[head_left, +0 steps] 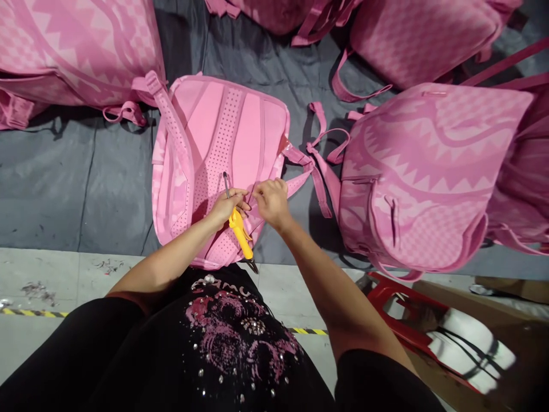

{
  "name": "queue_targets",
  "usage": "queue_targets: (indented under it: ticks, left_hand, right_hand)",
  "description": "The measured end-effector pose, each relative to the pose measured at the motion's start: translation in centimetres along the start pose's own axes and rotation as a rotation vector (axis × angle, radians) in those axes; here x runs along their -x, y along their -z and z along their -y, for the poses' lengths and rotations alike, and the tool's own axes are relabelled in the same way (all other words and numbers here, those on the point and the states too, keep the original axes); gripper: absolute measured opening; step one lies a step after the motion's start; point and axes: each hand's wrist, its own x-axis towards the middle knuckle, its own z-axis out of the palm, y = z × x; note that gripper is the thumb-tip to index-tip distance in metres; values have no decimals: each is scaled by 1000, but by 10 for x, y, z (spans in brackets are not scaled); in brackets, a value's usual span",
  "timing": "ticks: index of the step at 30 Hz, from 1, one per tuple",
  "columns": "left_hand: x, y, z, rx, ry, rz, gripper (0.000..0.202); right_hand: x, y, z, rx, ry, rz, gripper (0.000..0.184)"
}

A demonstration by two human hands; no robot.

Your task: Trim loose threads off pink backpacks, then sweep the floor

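Note:
A pink backpack [246, 123] lies in front of me with its padded back panel up and one strap across its left side. My left hand [227, 207] is closed over the panel's lower middle, with a slim dark-tipped pen [226, 182] sticking up from it. Below the same hand hangs a yellow-handled tool [241, 233] with a dark end; its exact kind is unclear. My right hand [273, 201] is close beside it, fingers curled together at the bag's lower right strap [298, 182]. What those fingers pinch is hidden.
More pink backpacks lie around: a shark-mouth patterned one [424, 171] at right, a large one [86, 46] upper left, a checkered one [422, 37] at the back. Dark grey sheeting [115, 177] covers the surface. A red stool [386, 297] with white padding stands lower right beside cardboard.

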Motion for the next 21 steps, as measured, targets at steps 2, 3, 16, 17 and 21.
queue_targets:
  ticks: [2, 3, 16, 17, 21]
  left_hand:
    - [0, 0, 1, 0, 1, 5, 16]
    - [0, 0, 1, -4, 3, 6, 15]
    - [-5, 2, 2, -22, 19, 24, 18]
    - [-5, 2, 2, -24, 20, 24, 18]
    - [-6, 3, 2, -31, 13, 21, 18]
  right_hand:
    - [6, 0, -9, -140, -93, -97, 17]
    - [7, 0, -12, -170, -146, -155, 18]
    - [-27, -6, 0, 154, -129, -165, 23]
    - [-29, -6, 0, 179, -121, -141, 24]
    - [-39, -2, -2, 248, -70, -52, 24]
